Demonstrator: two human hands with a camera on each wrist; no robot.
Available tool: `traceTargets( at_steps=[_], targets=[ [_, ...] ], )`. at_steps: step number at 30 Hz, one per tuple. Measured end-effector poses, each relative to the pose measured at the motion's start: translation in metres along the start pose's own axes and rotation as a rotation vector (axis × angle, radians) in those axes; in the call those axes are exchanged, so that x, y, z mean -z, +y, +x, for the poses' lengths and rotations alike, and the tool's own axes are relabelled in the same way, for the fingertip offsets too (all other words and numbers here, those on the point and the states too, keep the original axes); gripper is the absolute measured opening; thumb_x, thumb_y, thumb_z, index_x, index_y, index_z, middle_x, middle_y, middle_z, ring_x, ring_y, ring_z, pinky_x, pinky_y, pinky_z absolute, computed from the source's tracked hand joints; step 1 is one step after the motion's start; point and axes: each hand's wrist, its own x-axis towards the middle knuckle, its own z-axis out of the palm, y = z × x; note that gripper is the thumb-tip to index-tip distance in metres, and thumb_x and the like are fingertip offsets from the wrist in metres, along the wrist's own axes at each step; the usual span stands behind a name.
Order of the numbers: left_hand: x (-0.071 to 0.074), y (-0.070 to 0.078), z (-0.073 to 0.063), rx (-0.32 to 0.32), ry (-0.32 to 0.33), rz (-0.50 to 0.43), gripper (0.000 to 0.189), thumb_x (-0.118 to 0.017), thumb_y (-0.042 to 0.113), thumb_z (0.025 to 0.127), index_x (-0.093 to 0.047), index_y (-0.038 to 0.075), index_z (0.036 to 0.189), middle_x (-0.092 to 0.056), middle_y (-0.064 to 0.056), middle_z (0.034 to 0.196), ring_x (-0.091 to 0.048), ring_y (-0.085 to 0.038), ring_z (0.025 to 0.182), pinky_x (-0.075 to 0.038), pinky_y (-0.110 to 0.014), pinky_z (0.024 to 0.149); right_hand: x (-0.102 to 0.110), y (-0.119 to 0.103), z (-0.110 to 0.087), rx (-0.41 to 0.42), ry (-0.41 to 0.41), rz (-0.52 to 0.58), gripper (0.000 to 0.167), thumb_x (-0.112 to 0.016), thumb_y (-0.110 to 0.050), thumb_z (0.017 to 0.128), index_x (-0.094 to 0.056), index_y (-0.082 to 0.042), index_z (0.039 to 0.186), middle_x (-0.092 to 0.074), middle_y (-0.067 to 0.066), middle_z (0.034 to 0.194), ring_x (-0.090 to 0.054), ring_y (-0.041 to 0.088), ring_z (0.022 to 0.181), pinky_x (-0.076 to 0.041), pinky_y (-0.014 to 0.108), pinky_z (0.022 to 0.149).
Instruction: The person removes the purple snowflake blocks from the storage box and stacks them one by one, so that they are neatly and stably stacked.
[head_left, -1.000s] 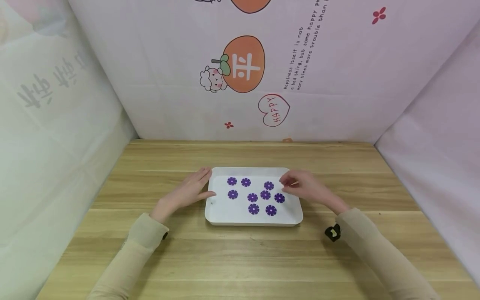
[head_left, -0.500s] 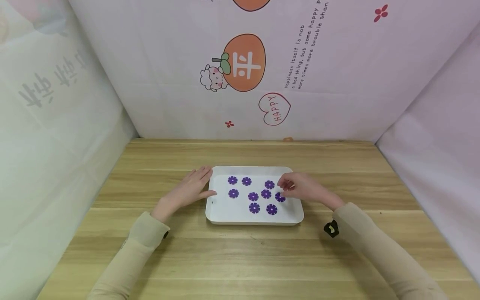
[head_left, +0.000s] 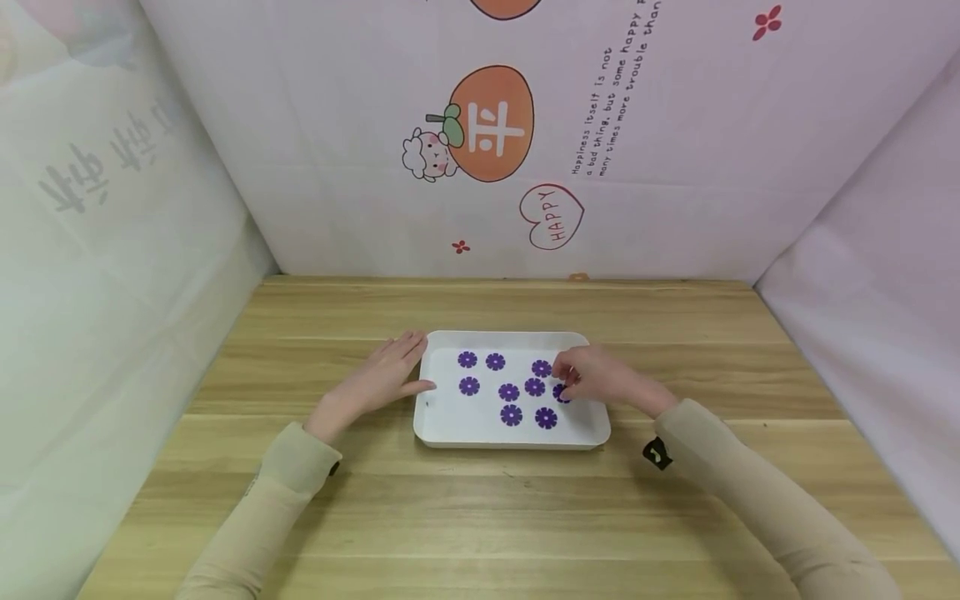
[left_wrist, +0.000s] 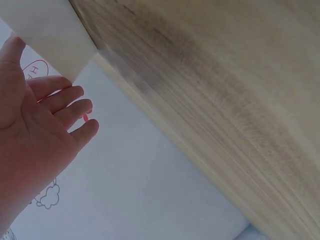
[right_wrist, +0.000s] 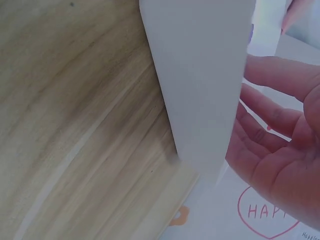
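A white shallow tray (head_left: 457, 427) sits on the wooden table, holding several purple notched discs, like snowflake building discs (head_left: 511, 415), lying flat and apart. My left hand (head_left: 375, 382) rests at the tray's left end, fingers extended along the outside and thumb over the rim. In the left wrist view the fingertips of that left hand (left_wrist: 47, 115) touch the tray's outer wall (left_wrist: 50, 35). Over the right end, my right hand (head_left: 600, 377) reaches in with bent fingers. Its thumb partly covers the rightmost disc (head_left: 558, 393); in the right wrist view the tray wall (right_wrist: 200, 90) hides the fingertips.
The wooden table (head_left: 465, 517) extends around the tray. A printed white sheet (head_left: 337, 167) stands upright behind it, with white side sheets (head_left: 112, 250) at left and right. A dark strap piece (head_left: 657, 453) shows by the right sleeve.
My right hand has shifted slightly down and inward, its thumb moving onto the rightmost disc. The left hand stays at the tray's left end, and the discs keep their places in the tray.
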Motion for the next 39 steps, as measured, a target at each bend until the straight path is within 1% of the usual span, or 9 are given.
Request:
traceTargets(
  at_steps=[8, 10, 15, 19, 24, 28, 33, 39],
  targets=[
    [0.0018, 0.0022, -0.0008, 0.005, -0.011, -0.004, 0.081, -0.055, 0.049, 0.098, -0.033, -0.008, 0.15, -0.031, -0.025, 0.159, -0.03, -0.042, 0.149, -0.026, -0.058, 0.123, -0.0034, -0.0056, 0.0031, -0.031, -0.02, -0.058, 0.028, -0.078, -0.001, 0.079, -0.068, 0.003, 0.105, -0.068, 0.013, 0.096, -0.061, 0.016, 0.085, -0.058, 0.029, 0.079],
    [0.0021, 0.0024, -0.001, 0.008, -0.012, -0.005, 0.081, -0.056, 0.049, 0.098, -0.033, -0.008, 0.15, -0.031, -0.025, 0.159, -0.03, -0.042, 0.149, -0.026, -0.058, 0.123, -0.0036, -0.0069, 0.0037, -0.026, -0.022, -0.082, 0.028, -0.078, 0.0, 0.079, -0.068, 0.004, 0.104, -0.068, 0.013, 0.094, -0.059, 0.016, 0.083, -0.057, 0.029, 0.077],
    [0.0025, 0.0025, -0.0012, 0.017, -0.02, -0.005, 0.081, -0.056, 0.049, 0.098, -0.032, -0.008, 0.151, -0.03, -0.025, 0.159, -0.028, -0.041, 0.149, -0.026, -0.058, 0.123, -0.0049, -0.0088, 0.0054, -0.055, -0.047, -0.149, 0.026, -0.077, 0.001, 0.079, -0.069, 0.003, 0.103, -0.066, 0.01, 0.091, -0.056, 0.016, 0.081, -0.056, 0.028, 0.076],
    [0.0013, 0.0027, -0.0015, 0.022, -0.03, -0.004, 0.081, -0.055, 0.049, 0.098, -0.031, -0.008, 0.151, -0.029, -0.025, 0.16, -0.027, -0.041, 0.15, -0.025, -0.057, 0.124, -0.0061, -0.0099, 0.0059, -0.08, -0.075, -0.175, 0.025, -0.074, 0.003, 0.08, -0.069, 0.002, 0.104, -0.065, 0.01, 0.091, -0.057, 0.016, 0.082, -0.058, 0.031, 0.079],
    [0.0, 0.0042, -0.0011, 0.017, -0.031, -0.007, 0.081, -0.056, 0.048, 0.098, -0.032, -0.008, 0.15, -0.03, -0.026, 0.159, -0.028, -0.041, 0.149, -0.026, -0.057, 0.123, -0.009, -0.0083, 0.0053, -0.101, -0.096, -0.21, 0.024, -0.074, 0.002, 0.082, -0.069, 0.002, 0.105, -0.065, 0.011, 0.097, -0.059, 0.017, 0.086, -0.059, 0.033, 0.082],
    [-0.0002, 0.0042, -0.0006, 0.015, -0.022, -0.002, 0.08, -0.057, 0.046, 0.098, -0.032, -0.009, 0.15, -0.031, -0.027, 0.158, -0.03, -0.042, 0.148, -0.028, -0.058, 0.122, -0.0092, -0.0091, 0.0055, -0.104, -0.094, -0.227, 0.023, -0.074, 0.001, 0.082, -0.068, 0.001, 0.104, -0.065, 0.012, 0.099, -0.058, 0.018, 0.086, -0.059, 0.033, 0.081],
    [-0.0002, 0.0031, -0.0002, 0.022, -0.016, -0.011, 0.08, -0.057, 0.046, 0.098, -0.032, -0.009, 0.15, -0.031, -0.027, 0.158, -0.029, -0.042, 0.149, -0.028, -0.059, 0.122, -0.0095, -0.0086, 0.0077, -0.104, -0.083, -0.23, 0.02, -0.073, 0.002, 0.081, -0.067, -0.001, 0.099, -0.065, 0.011, 0.097, -0.059, 0.018, 0.086, -0.059, 0.032, 0.08],
    [-0.0014, 0.0026, 0.0003, 0.031, -0.03, -0.021, 0.082, -0.055, 0.048, 0.098, -0.03, -0.008, 0.151, -0.029, -0.025, 0.16, -0.027, -0.04, 0.15, -0.026, -0.057, 0.124, -0.0109, -0.0077, 0.0074, -0.082, -0.078, -0.247, 0.017, -0.074, -0.001, 0.082, -0.067, -0.002, 0.097, -0.064, 0.01, 0.095, -0.059, 0.018, 0.085, -0.059, 0.033, 0.08]
  ],
)
